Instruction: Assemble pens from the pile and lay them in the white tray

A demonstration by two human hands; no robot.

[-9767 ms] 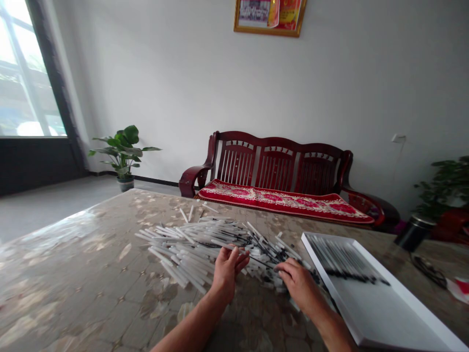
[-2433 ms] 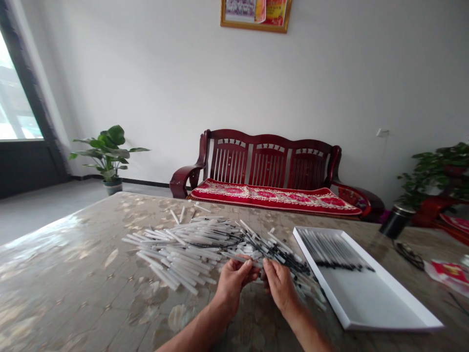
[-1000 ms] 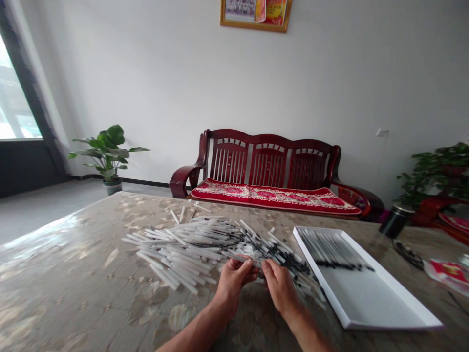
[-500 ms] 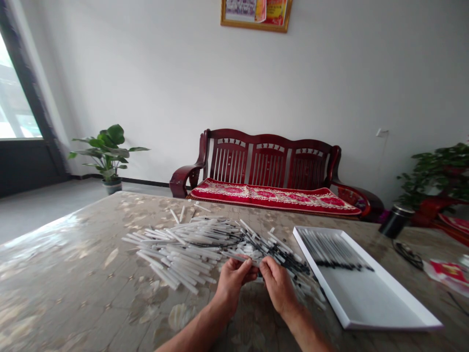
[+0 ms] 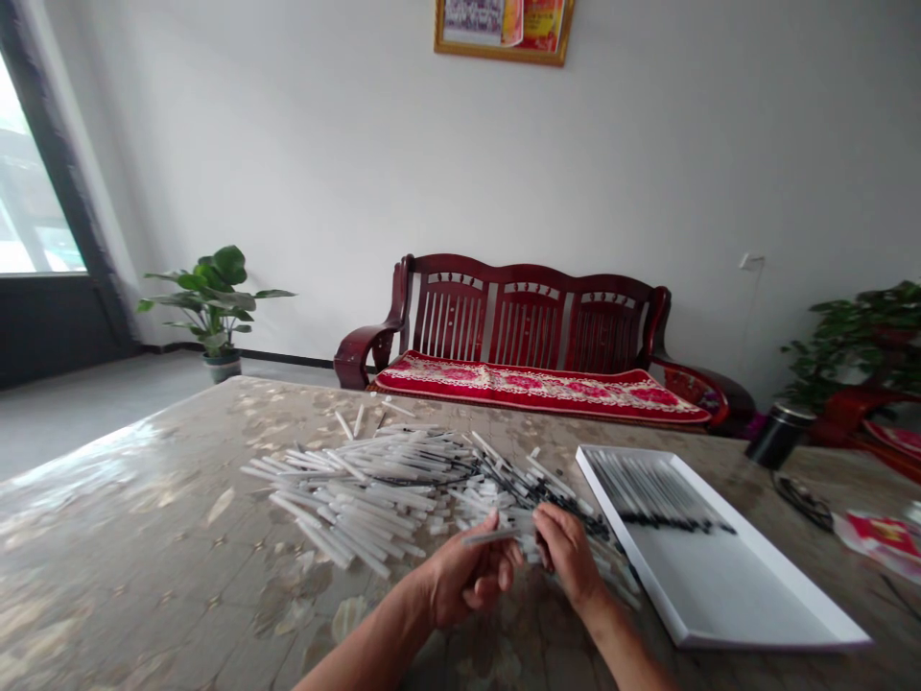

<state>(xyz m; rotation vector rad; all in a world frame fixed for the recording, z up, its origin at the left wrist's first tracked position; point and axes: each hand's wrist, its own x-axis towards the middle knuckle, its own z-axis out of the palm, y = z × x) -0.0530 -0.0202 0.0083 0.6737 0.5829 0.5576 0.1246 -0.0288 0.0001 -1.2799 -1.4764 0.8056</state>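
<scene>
A heap of white pen barrels and black-tipped refills (image 5: 403, 485) lies spread on the patterned table (image 5: 144, 537). My left hand (image 5: 464, 576) is curled at the heap's near edge and pinches a whitish pen tube (image 5: 496, 534) that lies across to the right. My right hand (image 5: 568, 557) is closed on the tube's other end, fingertips almost touching the left hand's. To the right lies a flat white tray (image 5: 720, 585) with a row of finished pens (image 5: 658, 494) at its far end.
A black canister (image 5: 777, 434), a dark cord (image 5: 806, 499) and red paper (image 5: 882, 533) sit at the table's far right. Beyond the table stand a red wooden bench (image 5: 532, 355) and potted plants (image 5: 212, 297).
Both hands have drawn slightly toward me from the heap, and my left hand has turned palm-up. The tube now lies level between the two hands.
</scene>
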